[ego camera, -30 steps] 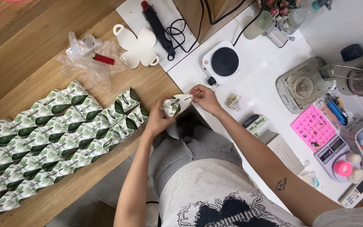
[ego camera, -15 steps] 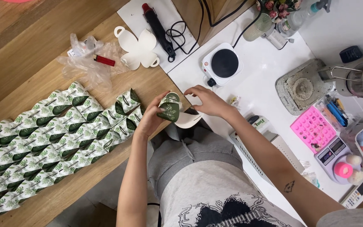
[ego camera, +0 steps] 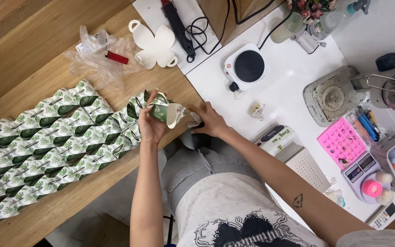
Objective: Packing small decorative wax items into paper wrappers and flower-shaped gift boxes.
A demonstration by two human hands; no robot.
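Two hands work at the near edge of the wooden counter. The left hand is closed around a half-folded green leaf-print paper box, held just above that edge. The right hand rests beside it, fingers curled on a small dark object I cannot identify. Rows of finished boxes lie to the left.
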